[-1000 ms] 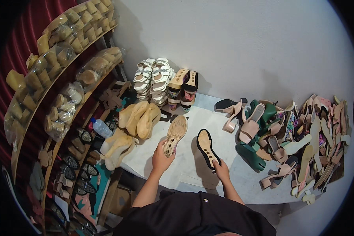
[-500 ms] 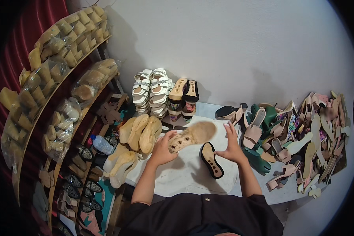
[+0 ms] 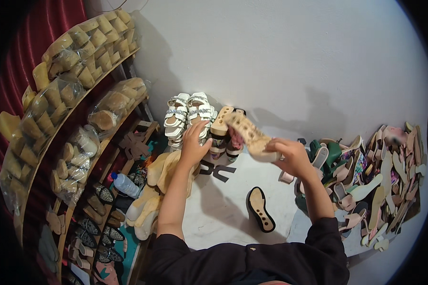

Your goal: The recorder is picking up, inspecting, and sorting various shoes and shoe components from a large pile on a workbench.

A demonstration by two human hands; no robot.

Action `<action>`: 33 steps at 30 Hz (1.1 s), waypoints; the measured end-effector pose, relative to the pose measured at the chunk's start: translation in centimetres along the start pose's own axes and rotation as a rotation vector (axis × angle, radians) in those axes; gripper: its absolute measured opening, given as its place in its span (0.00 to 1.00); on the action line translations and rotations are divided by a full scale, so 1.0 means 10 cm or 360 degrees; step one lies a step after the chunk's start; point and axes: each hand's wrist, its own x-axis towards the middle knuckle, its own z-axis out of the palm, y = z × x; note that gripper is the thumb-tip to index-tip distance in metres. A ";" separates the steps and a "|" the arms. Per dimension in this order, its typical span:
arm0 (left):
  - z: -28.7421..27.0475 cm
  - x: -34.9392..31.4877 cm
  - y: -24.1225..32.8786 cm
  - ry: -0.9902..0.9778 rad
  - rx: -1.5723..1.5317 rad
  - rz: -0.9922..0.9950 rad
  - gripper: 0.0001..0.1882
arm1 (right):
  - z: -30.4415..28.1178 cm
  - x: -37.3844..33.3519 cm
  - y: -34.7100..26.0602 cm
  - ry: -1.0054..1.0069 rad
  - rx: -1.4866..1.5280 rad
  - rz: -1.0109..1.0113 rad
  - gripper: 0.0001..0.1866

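While right hand (image 3: 292, 156) grips tan sole (image 3: 249, 135) (perforated, tilted), left hand (image 3: 194, 142) open.

Curved wooden shelves (image 3: 110, 124) on the left carry bagged tan heels (image 3: 88, 45). A water bottle (image 3: 125, 185) lies beside dark shoes (image 3: 100, 202). A pile of sandals and soles (image 3: 380, 175) crowds the counter's (image 3: 223, 209) right side.

White table (image 3: 223, 209) carries a black-rimmed sole (image 3: 260, 209).
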 end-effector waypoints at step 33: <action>1.42 0.02 -0.42 -0.0535 0.0502 -0.0391 0.32 | 1.69 0.73 1.06 0.0429 0.0019 0.0422 0.17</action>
